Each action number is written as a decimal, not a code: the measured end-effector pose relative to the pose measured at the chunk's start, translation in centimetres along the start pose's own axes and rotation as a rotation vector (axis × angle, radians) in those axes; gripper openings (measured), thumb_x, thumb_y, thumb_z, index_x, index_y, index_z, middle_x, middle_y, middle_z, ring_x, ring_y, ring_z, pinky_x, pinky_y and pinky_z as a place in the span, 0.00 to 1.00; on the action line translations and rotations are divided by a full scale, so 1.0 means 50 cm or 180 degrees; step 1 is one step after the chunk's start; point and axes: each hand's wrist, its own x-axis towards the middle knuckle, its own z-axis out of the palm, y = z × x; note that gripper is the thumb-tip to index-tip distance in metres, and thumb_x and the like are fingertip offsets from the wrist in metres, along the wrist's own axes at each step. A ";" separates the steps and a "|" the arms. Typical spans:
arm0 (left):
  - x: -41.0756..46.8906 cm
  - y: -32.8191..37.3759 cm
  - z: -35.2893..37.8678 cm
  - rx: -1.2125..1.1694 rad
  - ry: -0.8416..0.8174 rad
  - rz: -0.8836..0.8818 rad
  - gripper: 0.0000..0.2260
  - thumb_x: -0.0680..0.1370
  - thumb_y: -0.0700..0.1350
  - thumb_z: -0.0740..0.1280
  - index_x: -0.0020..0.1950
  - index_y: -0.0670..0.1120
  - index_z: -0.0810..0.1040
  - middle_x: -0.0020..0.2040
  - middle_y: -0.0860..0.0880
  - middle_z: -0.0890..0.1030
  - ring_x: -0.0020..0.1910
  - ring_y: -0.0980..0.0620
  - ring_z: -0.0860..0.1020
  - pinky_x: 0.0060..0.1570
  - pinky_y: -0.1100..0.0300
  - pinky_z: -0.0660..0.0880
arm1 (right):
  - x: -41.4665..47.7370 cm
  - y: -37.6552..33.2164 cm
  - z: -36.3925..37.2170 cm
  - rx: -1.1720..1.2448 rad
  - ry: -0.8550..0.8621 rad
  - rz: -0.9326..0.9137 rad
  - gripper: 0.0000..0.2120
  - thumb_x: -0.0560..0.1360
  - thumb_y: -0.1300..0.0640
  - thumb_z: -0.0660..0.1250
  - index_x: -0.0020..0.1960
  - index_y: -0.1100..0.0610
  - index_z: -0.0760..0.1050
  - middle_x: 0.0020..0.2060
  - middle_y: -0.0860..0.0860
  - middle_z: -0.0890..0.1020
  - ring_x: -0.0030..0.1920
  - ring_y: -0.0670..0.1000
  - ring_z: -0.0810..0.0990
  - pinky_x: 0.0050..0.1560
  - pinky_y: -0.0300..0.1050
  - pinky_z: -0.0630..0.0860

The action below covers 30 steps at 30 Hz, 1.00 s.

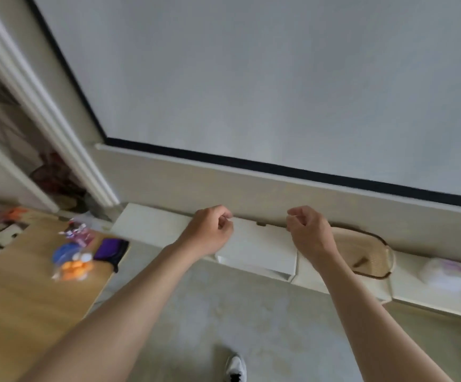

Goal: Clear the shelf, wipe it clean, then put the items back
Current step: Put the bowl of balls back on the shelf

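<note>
Head view, a bit blurred. My left hand point(210, 230) is out over the white shelf point(152, 224), fingers curled in loosely, thumb against forefinger; can't tell if anything thin is pinched there, nothing visible in it. My right hand point(310, 230) is level with it, well apart to the right, fingers curled the same way, also holding nothing I can make out. Both hover above a white panel point(259, 249) on the shelf top, which runs low along the wall under a big grey screen with black border point(278, 78). Just right of my right hand a woven straw fan with dark rim point(367, 252) lies flat on the shelf, and further right a blurry white and purple bundle point(449, 274). On the left, apart from the shelf, a wooden table point(25, 299) carries a bag of orange balls point(73, 267), a blue round thing point(65, 250), a purple pouch point(110, 250) and small wrappers point(77, 232). A white shoe point(236, 366) shows on the grey floor below.
</note>
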 end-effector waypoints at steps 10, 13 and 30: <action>-0.138 -0.113 -0.025 0.0158 -0.0016 -0.0307 0.05 0.79 0.45 0.66 0.53 0.51 0.80 0.41 0.60 0.79 0.42 0.56 0.79 0.42 0.67 0.73 | -0.133 0.017 0.167 0.0323 -0.0409 0.0227 0.08 0.76 0.56 0.65 0.53 0.51 0.79 0.41 0.48 0.85 0.46 0.52 0.85 0.48 0.48 0.80; -0.147 -0.136 -0.054 0.0136 0.0039 -0.0315 0.07 0.79 0.45 0.65 0.54 0.49 0.80 0.41 0.59 0.79 0.43 0.55 0.80 0.45 0.64 0.74 | -0.147 -0.004 0.197 0.0303 -0.0473 0.0247 0.08 0.76 0.56 0.65 0.53 0.50 0.79 0.42 0.48 0.85 0.46 0.52 0.84 0.48 0.49 0.81; -0.105 -0.694 -0.393 -0.0325 0.0320 -0.0804 0.09 0.78 0.43 0.66 0.56 0.45 0.81 0.46 0.51 0.84 0.47 0.52 0.81 0.43 0.64 0.74 | -0.144 -0.270 0.795 -0.0058 -0.1026 0.0395 0.06 0.76 0.56 0.65 0.51 0.49 0.79 0.42 0.48 0.85 0.45 0.53 0.85 0.49 0.54 0.82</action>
